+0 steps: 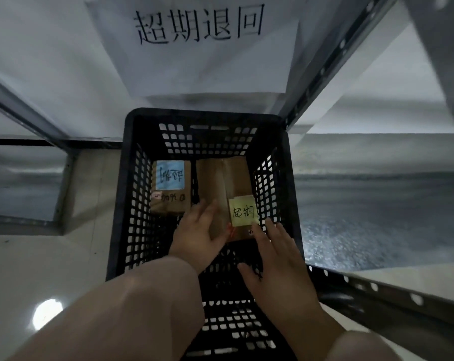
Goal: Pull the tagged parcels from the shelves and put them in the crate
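Black latticed crate (132,194); brown parcels (215,178), yellow tag (243,211)

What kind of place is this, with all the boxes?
Probably a parcel storeroom or pickup depot. Metal shelves stand around, a black crate on the floor holds two brown parcels with handwritten tags, and a paper sign hangs above it.
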The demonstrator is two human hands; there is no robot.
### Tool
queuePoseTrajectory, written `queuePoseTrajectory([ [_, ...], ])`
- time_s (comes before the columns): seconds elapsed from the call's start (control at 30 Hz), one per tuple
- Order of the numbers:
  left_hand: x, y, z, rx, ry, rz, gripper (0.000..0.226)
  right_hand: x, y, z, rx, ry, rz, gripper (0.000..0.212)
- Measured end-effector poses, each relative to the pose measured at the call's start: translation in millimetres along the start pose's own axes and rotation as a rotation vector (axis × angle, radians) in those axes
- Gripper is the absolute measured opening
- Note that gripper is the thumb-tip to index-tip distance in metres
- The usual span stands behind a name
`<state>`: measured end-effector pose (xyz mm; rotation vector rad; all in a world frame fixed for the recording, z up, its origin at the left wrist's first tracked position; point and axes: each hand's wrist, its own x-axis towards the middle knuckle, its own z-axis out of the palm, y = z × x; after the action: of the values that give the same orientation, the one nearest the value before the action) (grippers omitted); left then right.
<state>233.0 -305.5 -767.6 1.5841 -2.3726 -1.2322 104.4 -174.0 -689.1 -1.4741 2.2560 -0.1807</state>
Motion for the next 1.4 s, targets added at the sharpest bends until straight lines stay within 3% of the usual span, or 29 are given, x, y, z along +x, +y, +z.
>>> queuePoseTrajectory([
  [0.13, -53.4, 38.2, -54.0, 0.227, 0.076, 0.175, 0.072, -24.5, -23.9, -43.1, -0.026, 0.035, -0.007, 0.076],
  [0.47, -214.3, 150.4, -164.2, 0.423, 0.338, 0.502, 0.064, -161.1, -63.4, -170.7, -0.081, 0.169, -0.201, 0.07],
  [0.73, -355.8, 263.6, -126.5, 0.44, 0.428, 0.661, 0.068, -311.9, -4.7, -256.6, -0.088, 0.408, -0.274, 0.069],
  [0.93, -428.6, 397.0, -88.3, 0.439, 0.513, 0.841, 0.064, -414.8, 85.7, -333.2, -0.157, 0.588, -0.141, 0.074],
  [1.13, -466.2, 513.8, -65.1, 0.408, 0.575, 0.999, 0.064, -478.9, 142.4, -407.5, -0.165, 0.777, 0.02, 0.075],
  [1.4, -454.9, 632.2, -71.2, 0.267, 0.663, 1.093, 0.065, -493.2, 191.6, -487.2, -0.155, 0.943, 0.065, 0.074],
])
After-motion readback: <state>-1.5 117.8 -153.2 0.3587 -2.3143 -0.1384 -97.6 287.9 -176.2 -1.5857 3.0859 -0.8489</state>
